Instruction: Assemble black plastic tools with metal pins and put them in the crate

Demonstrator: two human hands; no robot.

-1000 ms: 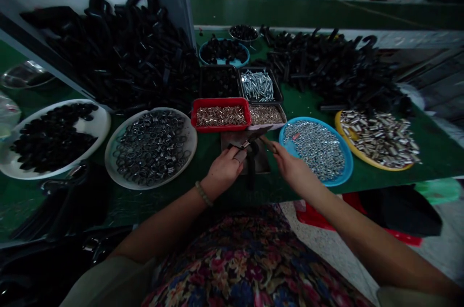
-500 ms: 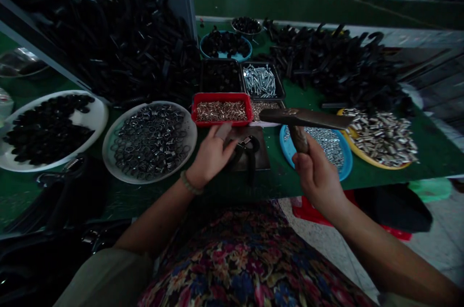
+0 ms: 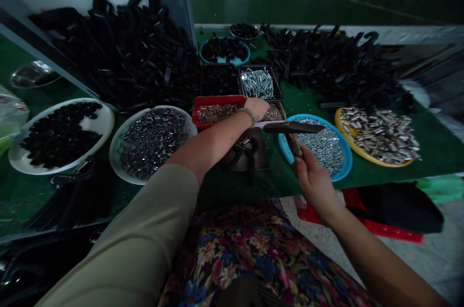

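Reaching with the left hand (image 3: 258, 106) into the pin tray (image 3: 283, 116), just right of the red tray (image 3: 217, 99), wrist across the gap between them. Cannot tell that grip: fingers point down and away, hidden behind the back of the hand.

Gripping a hammer (image 3: 294, 127) low on the handle in the right hand (image 3: 314, 180). Fist closed round the wood, head level, raised over the near-left rim of the blue plate (image 3: 285, 151).

Reads as a fetch step: going for a small piece with one hand, hammer ready in the other. Calls next, by the look of it, for a fine pinch on a single pin. After that, a short carry back to the black part (image 3: 246, 150) on the block (image 3: 264, 164), below and between both hands. Needs care not to brush the hammer head just beside the left wrist.

Farther out on the counter (image 3: 431, 152): ring plate (image 3: 115, 162) left, yellow plate (image 3: 366, 156) right, screw tray (image 3: 279, 92) behind, black piles (image 3: 326, 65) beyond.
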